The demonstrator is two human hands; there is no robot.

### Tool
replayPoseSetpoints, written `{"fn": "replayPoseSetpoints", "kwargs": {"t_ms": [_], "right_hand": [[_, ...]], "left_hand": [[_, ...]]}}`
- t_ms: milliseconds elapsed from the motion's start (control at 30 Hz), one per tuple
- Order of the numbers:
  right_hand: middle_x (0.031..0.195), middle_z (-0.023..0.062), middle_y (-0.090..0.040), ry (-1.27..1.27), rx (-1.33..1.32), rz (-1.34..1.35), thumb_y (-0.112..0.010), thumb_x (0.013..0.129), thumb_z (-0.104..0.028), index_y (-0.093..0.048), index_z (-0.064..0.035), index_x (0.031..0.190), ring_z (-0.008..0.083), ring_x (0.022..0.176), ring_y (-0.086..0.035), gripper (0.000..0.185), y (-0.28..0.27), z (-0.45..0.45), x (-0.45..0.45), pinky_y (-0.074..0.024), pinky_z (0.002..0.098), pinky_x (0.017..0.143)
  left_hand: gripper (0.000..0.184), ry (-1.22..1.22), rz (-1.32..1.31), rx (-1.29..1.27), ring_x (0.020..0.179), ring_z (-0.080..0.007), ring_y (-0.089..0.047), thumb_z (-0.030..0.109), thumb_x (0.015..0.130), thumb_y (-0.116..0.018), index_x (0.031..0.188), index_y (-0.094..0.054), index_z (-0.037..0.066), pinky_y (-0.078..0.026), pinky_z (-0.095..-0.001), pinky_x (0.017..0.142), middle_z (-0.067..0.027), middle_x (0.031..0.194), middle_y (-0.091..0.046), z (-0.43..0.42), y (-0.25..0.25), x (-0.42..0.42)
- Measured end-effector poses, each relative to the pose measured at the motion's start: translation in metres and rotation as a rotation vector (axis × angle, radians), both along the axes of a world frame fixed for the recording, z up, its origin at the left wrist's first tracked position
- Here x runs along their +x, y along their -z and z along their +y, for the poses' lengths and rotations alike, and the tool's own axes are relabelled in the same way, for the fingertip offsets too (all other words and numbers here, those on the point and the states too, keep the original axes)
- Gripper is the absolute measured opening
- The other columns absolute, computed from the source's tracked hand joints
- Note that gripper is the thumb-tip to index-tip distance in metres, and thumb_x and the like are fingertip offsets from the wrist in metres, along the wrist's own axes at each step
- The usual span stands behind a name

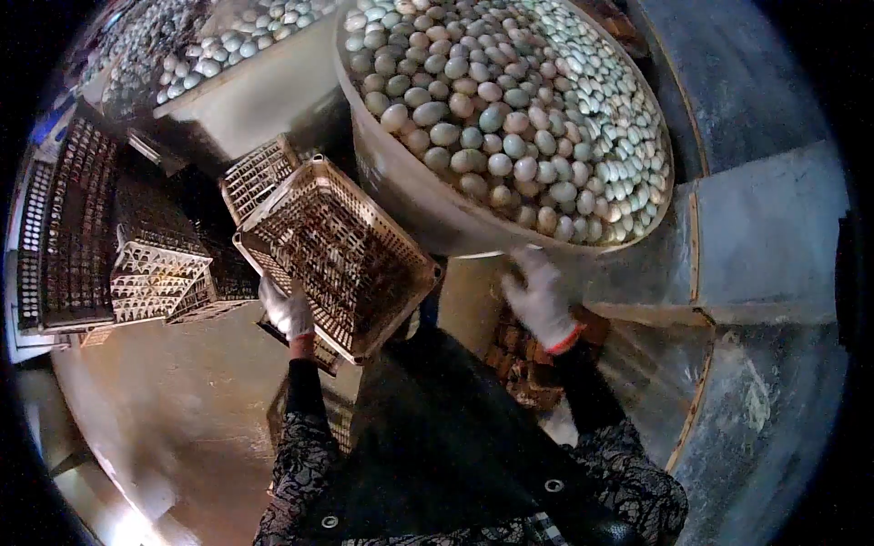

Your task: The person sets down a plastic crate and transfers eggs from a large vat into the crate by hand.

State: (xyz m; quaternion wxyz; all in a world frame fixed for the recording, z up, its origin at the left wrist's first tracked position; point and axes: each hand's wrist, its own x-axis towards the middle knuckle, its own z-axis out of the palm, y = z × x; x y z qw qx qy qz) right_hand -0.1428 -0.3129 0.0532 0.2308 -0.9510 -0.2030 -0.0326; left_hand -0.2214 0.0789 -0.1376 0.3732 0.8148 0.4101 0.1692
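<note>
My left hand [288, 310], in a white glove with a red cuff, grips the near left edge of a brown slatted plastic crate [382, 218]. The crate is tilted toward me and no eggs show inside. My right hand [535, 296], gloved the same way, is just below the rim of a big round tub [401, 200]. It is slightly blurred, with the fingers stretched out and nothing seen in them. Pale green and whitish eggs [510, 118] fill the tub.
Stacked crates [164, 273] stand at the left. Behind them a light-coloured bin [264, 96] holds more eggs [237, 45]. Bricks [523, 364] lie under the tub on the right. Grey panels [765, 227] with a wooden strip run along the right side.
</note>
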Motion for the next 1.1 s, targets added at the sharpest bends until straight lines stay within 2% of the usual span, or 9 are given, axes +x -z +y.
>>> {"fn": "replayPoseSetpoints", "kwargs": {"t_ms": [100,200,267,367,533,600,767,933,1100], "right_hand": [[0.121,0.0205,-0.058,-0.019,-0.202,-0.229,-0.070,0.077,-0.019,-0.058,-0.0083,0.122,0.0370,0.110,-0.057,0.048,-0.024,-0.015,0.047,-0.0479,0.0436,0.092],[0.127,0.0186,-0.054,-0.093,-0.224,-0.237,-0.071,0.076,-0.021,-0.054,-0.0096,0.127,0.0369,0.111,-0.057,0.054,-0.050,-0.019,0.090,-0.0469,0.0441,0.093],[0.135,0.0183,-0.049,-0.155,-0.289,-0.280,-0.071,0.076,-0.023,-0.050,-0.0118,0.131,0.0372,0.113,-0.056,0.060,-0.044,-0.027,0.124,-0.0467,0.0446,0.094],[0.148,0.0171,-0.032,-0.196,-0.476,-0.028,-0.071,0.076,-0.029,-0.043,-0.0158,0.139,0.0365,0.120,-0.051,0.070,-0.045,-0.039,0.173,-0.0463,0.0443,0.095],[0.152,0.0168,-0.026,-0.290,-0.483,-0.044,-0.072,0.072,-0.036,-0.036,-0.0173,0.144,0.0368,0.125,-0.046,0.083,-0.045,-0.049,0.225,-0.0419,0.0437,0.101],[0.152,0.0168,-0.026,-0.374,-0.581,0.154,-0.072,0.071,-0.035,-0.035,-0.0178,0.144,0.0376,0.127,-0.044,0.084,-0.059,-0.043,0.235,-0.0391,0.0428,0.104],[0.147,0.0169,-0.034,-0.579,-0.405,0.092,-0.072,0.069,-0.035,-0.036,-0.0175,0.144,0.0368,0.130,-0.039,0.084,-0.042,-0.036,0.262,-0.0355,0.0420,0.108],[0.146,0.0162,-0.035,-0.684,-0.414,0.006,-0.067,0.073,-0.036,-0.044,-0.0151,0.137,0.0363,0.125,-0.044,0.071,-0.039,-0.038,0.275,-0.0393,0.0428,0.104],[0.149,0.0186,-0.030,-0.702,-0.395,0.034,-0.069,0.072,-0.036,-0.041,-0.0178,0.139,0.0356,0.126,-0.043,0.075,-0.038,-0.038,0.278,-0.0390,0.0428,0.105]], "left_hand": [[0.050,0.414,-0.603,-0.152,0.109,-0.0326,-0.058,0.000,0.079,-0.064,0.128,-0.053,0.003,-0.047,-0.0365,0.095,-0.0174,0.120,-0.058,-0.044,-0.055,0.056],[0.052,0.799,-0.421,0.170,0.107,-0.0365,-0.059,0.003,0.078,-0.065,0.129,-0.053,0.008,-0.050,-0.0386,0.089,-0.0160,0.122,-0.057,-0.111,-0.159,0.111],[0.057,0.945,-0.356,0.159,0.107,-0.0388,-0.058,0.011,0.078,-0.068,0.132,-0.049,0.009,-0.051,-0.0412,0.086,-0.0166,0.128,-0.052,-0.152,-0.194,0.141],[0.083,1.014,-0.172,0.308,0.111,-0.0399,-0.055,0.028,0.068,-0.077,0.140,-0.037,0.017,-0.051,-0.0442,0.087,-0.0195,0.135,-0.043,-0.198,-0.202,0.188],[0.085,0.945,-0.106,0.495,0.100,-0.0443,-0.059,0.034,0.066,-0.077,0.140,-0.038,0.016,-0.053,-0.0488,0.079,-0.0224,0.136,-0.041,-0.238,-0.181,0.229],[0.086,0.933,0.085,0.550,0.091,-0.0438,-0.062,0.032,0.065,-0.077,0.140,-0.038,0.017,-0.054,-0.0487,0.074,-0.0225,0.136,-0.041,-0.247,-0.195,0.235],[0.075,0.927,0.155,0.522,0.086,-0.0413,-0.063,0.032,0.069,-0.073,0.136,-0.043,0.019,-0.055,-0.0461,0.068,-0.0223,0.128,-0.046,-0.251,-0.190,0.251],[0.059,0.858,-0.070,0.575,0.086,-0.0421,-0.062,0.034,0.070,-0.073,0.124,-0.053,0.018,-0.054,-0.0463,0.069,-0.0200,0.116,-0.052,-0.252,-0.179,0.245],[0.059,0.871,0.196,0.448,0.094,-0.0383,-0.060,0.032,0.064,-0.075,0.116,-0.054,0.014,-0.052,-0.0488,0.074,-0.0183,0.112,-0.053,-0.252,-0.193,0.254]]}}
